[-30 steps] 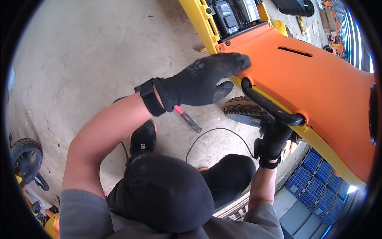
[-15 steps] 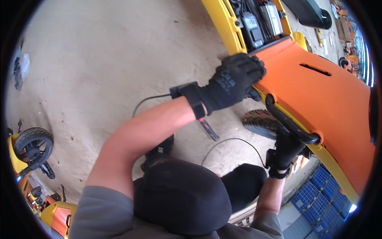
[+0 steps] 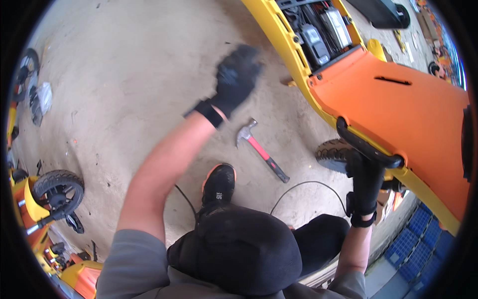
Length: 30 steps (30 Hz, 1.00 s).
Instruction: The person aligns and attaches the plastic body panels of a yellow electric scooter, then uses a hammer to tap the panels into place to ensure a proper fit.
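Note:
An orange panel (image 3: 388,107) with a yellow side frame (image 3: 286,47) belongs to a wheeled vehicle on my right. My right hand (image 3: 365,187), in a black glove, is at the black grab handle (image 3: 366,148) on its side. The fingers go up behind the handle and look wrapped round it, partly hidden. My left hand (image 3: 238,77), also gloved, is raised over the floor, apart from the vehicle. Motion smears its fingers. Below it lies a claw hammer (image 3: 261,149) with a red and black handle. Ahead of the panel, an open bay shows a grey boxy unit (image 3: 314,42) and cables.
A knobbly black tyre (image 3: 332,155) sits under the frame. Thin cables (image 3: 306,183) run from my wrists. Other yellow and orange vehicles with a wheel (image 3: 59,194) stand at the left, near a plastic bag (image 3: 44,98). Blue pallets (image 3: 417,219) are at the lower right.
My left hand has come off the front corner of the orange panel and swung left. The hammer on the floor now shows whole. My right hand stays at the grab handle.

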Available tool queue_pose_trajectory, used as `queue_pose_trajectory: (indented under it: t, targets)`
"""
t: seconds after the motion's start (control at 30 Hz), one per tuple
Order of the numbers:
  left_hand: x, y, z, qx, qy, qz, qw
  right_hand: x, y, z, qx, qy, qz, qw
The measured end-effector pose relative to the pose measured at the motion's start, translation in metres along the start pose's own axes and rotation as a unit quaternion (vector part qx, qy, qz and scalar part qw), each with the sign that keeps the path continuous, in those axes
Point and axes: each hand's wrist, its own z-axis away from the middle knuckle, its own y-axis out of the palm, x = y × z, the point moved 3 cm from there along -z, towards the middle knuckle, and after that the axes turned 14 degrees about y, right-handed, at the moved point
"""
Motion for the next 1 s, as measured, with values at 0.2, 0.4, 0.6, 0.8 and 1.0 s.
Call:
queue_pose_trajectory:
  t: [0.2,0.4,0.6,0.8,1.0]
  targets:
    - [0.089,0.016,-0.007,0.321,-0.107,-0.188,0.922,-0.044,0.067,-0.002,0.258,-0.026,0.325,0.909]
    - [0.116,0.048,0.001,0.365,-0.086,-0.187,0.908,-0.144,0.112,-0.016,0.234,-0.126,0.409,0.873]
    - [0.14,0.051,0.006,0.301,-0.121,-0.17,0.931,-0.156,0.174,-0.025,0.19,-0.086,0.49,0.846]
    - [0.148,0.052,0.007,0.292,-0.137,-0.186,0.928,-0.164,0.194,-0.015,0.157,-0.09,0.513,0.839]
    - [0.131,0.032,0.023,0.235,-0.126,-0.136,0.954,-0.16,0.19,-0.015,0.099,-0.044,0.406,0.907]
